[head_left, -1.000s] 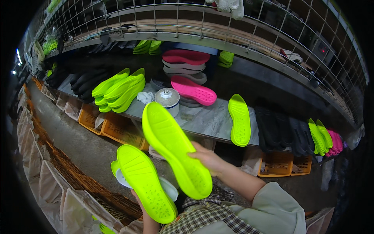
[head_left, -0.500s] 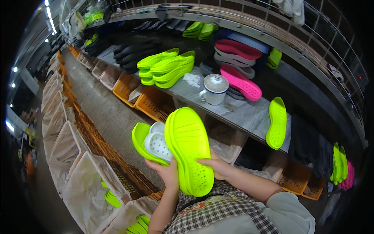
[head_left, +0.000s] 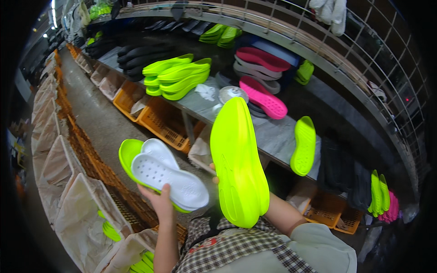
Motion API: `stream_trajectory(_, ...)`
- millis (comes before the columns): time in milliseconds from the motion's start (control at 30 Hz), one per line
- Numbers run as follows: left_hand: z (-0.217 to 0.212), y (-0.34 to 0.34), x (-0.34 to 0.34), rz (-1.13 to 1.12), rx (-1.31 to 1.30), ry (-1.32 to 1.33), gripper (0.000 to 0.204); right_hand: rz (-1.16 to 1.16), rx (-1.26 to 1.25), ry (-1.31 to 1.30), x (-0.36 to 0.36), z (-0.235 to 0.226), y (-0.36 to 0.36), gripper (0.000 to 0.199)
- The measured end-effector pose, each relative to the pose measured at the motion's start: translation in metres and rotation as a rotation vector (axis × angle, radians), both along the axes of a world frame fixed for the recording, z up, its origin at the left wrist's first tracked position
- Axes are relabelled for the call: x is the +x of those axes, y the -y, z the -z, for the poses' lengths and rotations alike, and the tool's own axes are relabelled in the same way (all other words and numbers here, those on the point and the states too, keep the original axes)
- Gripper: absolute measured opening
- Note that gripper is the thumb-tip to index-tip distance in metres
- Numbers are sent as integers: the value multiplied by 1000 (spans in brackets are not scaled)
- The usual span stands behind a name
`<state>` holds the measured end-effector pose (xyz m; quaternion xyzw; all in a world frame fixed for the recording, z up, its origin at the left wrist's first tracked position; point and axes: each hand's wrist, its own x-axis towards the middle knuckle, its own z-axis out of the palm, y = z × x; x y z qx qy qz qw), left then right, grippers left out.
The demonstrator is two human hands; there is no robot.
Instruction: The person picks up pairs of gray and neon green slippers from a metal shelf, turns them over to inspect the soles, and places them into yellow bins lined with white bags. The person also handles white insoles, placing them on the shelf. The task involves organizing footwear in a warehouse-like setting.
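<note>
My left hand (head_left: 160,201) grips a neon-green shoe sole (head_left: 129,154) with two white perforated insoles (head_left: 180,182) lying on it, thumb over the edge of the upper insole. Held up beside it are neon-green shoe soles (head_left: 237,166), at least two nested together, their smooth side facing me. My right hand (head_left: 215,174) is shut on these soles; only its fingertips show at their left edge, the rest is hidden behind them. The held soles partly cover a lidded mug (head_left: 233,94) on the bench.
Along the grey bench (head_left: 284,132) stand stacked green soles (head_left: 177,77), black soles (head_left: 141,61), a pink sole (head_left: 264,98) and a single green sole (head_left: 303,145). Orange crates (head_left: 166,125) sit below. Cloth-lined baskets (head_left: 84,204) line the left; a wire rack (head_left: 364,41) runs behind.
My hands have moved apart. The nested soles in my right hand have turned over to their smooth side, and the sole with white insoles has shifted left, showing more of the insoles.
</note>
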<state>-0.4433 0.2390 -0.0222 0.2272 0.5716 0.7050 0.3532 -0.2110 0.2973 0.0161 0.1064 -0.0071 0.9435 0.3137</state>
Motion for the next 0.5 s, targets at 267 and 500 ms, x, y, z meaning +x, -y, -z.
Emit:
stream_trajectory(267, 11, 9, 8, 26, -71, 110, 87, 271, 125, 176, 12, -25, 14, 55)
stream_trajectory(500, 10, 13, 11, 49, -50, 171, 89, 273, -38, 149, 19, -32, 15, 57)
